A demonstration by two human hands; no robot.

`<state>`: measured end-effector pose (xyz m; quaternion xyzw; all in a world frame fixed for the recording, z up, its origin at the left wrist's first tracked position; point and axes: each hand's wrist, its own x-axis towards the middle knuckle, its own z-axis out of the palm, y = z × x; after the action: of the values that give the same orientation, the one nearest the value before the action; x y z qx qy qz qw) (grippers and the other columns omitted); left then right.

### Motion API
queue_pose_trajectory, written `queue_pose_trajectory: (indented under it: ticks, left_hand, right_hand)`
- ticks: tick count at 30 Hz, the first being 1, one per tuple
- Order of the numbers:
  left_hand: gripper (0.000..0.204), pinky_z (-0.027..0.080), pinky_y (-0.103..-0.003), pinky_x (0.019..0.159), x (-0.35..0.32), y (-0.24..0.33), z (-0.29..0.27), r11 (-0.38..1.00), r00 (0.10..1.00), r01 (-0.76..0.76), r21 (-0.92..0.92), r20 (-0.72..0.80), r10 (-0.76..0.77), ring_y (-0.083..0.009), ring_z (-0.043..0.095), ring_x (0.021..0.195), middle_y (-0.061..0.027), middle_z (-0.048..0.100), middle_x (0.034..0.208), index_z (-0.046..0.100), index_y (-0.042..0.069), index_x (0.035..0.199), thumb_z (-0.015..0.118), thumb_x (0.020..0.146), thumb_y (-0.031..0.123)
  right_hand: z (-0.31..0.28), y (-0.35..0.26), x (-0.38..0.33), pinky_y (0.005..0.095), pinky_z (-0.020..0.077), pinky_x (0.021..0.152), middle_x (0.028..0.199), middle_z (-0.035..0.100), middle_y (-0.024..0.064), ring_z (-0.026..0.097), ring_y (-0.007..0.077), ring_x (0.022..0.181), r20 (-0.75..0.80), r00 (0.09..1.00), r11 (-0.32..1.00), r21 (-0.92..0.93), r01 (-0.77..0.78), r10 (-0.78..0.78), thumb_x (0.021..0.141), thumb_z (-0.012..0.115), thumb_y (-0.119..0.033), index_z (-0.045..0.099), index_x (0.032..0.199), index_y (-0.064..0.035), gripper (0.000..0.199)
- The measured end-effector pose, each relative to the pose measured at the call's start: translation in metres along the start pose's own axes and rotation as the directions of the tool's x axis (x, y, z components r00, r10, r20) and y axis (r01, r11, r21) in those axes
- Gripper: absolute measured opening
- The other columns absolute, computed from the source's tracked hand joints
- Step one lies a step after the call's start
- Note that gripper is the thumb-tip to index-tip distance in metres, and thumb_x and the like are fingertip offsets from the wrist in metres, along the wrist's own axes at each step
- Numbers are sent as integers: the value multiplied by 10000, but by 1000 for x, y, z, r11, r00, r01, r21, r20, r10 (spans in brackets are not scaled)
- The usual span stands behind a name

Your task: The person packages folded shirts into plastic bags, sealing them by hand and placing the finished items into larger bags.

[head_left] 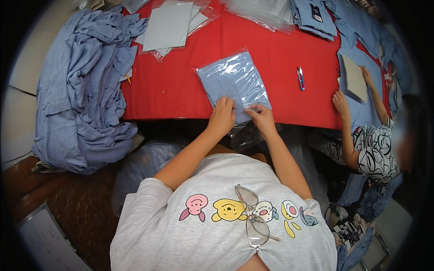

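Observation:
A folded light blue garment [221, 74] lies inside a clear plastic bag [249, 77], tilted slightly on the front part of the red-covered table. My left hand [222, 115] is closed over the near left part of the bag, fingers together on the plastic. At the near right edge, my right hand [263, 119] pinches the bag's plastic between thumb and fingers. The bag's near end hangs toward the table edge between both hands, its opening hard to make out.
A heap of blue garments [81, 90] stands at the left. Clear bags with white sheets [167, 25], more clear bags [262, 11] and folded blue garments [314, 18] lie at the back. Blue thread snips [301, 79] rest at right. Beside them, another person's hands [341, 105] work with a board [354, 79].

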<state>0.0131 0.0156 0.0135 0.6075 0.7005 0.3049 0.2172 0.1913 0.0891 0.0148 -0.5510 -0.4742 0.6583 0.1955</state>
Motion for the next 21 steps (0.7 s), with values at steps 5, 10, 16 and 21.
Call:
queue_pose_trajectory:
  ticks: [5,10,16,21]
  left_hand:
    - [213,487,-515,916,1,2,1,999,999,-33,15,-35,33,-411,572,1070,-177,534,1074,550,26,1047,630,855,-21]
    - [242,479,-503,946,0,-2,8,999,999,-16,37,-45,18,-411,564,1091,-175,539,1083,549,22,1072,628,853,-42]
    - [229,484,-505,949,1,2,12,999,998,-17,40,-52,19,-411,571,1101,-175,550,1091,555,22,1075,604,863,-49]
    - [163,492,-502,967,7,4,-5,1000,997,18,-2,75,-17,-401,587,1115,-175,574,1121,614,31,1041,614,886,-21]
  right_hand:
    - [4,8,-5,216,343,480,705,528,-40,452,28,532,3,1000,890,455,-24,25,977,743,-115,631,1090,-59,169]
    - [14,22,-8,322,451,514,771,634,39,571,147,567,-343,894,954,-22,299,-288,994,708,-110,632,1051,-50,113]
    - [12,19,-11,427,541,665,894,706,137,674,315,686,-261,795,654,-726,211,-547,999,650,-75,639,1100,-45,106]
    - [-14,28,-14,394,558,695,966,728,135,687,285,717,-286,791,803,-456,384,-541,993,683,-82,661,1181,-61,191]
